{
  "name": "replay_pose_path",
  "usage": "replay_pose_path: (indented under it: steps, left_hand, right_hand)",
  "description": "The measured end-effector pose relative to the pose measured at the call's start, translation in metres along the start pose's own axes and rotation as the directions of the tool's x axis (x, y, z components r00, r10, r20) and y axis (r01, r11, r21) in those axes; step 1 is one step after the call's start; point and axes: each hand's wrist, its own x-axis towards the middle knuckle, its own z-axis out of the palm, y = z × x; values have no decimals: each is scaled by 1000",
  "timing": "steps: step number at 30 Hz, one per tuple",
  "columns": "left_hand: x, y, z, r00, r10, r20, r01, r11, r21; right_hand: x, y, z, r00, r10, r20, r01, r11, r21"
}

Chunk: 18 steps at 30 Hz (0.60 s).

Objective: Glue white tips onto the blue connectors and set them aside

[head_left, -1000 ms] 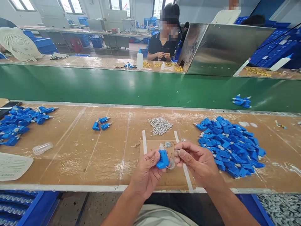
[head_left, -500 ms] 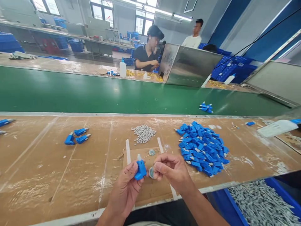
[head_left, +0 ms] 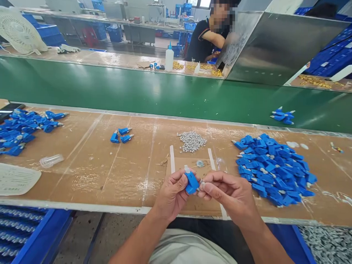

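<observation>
My left hand (head_left: 174,194) is closed around a blue plastic part (head_left: 191,183) with a pale tip, which tilts up and to the left. Against the part's lower right side, my right hand (head_left: 229,190) pinches a small grey piece (head_left: 202,185) between thumb and fingertips. Whether the piece touches the blue part, I cannot tell. Just beyond my hands lies a heap of small grey pieces (head_left: 191,141). A round bluish disc (head_left: 200,163) with a thin stick rests on the board. To the right is a large pile of similar blue parts (head_left: 272,165).
Several blue parts (head_left: 35,124) lie at the left, near a clear plastic tube (head_left: 51,160), and a small group (head_left: 121,135) sits nearer the middle. A green belt (head_left: 137,91) runs behind the table, carrying a few blue parts (head_left: 283,115). Across it, a person (head_left: 203,40) works beside a metal box.
My view has turned left and down, bringing the left pile and fan into sight. My right hand has come closer to the blue part, with a small grey piece now visible at its fingertips.
</observation>
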Motion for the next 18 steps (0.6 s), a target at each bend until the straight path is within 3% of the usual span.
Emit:
replay_pose_path:
  steps: [4, 10, 18]
  left_hand:
    - [-3, 1, 1, 999, 35, -38, -29, 987, 155]
    - [-6, 4, 5, 974, 224, 18, -208, 868, 450]
    - [-6, 6, 7, 967, 254, 7, -221, 827, 518]
  right_hand:
    - [0, 0, 1, 1000, 8, -26, -8, 1000, -5]
    - [2, 4, 1, 998, -16, -57, 15, 999, -28]
    - [3, 7, 4, 997, -45, -70, 39, 995, -87]
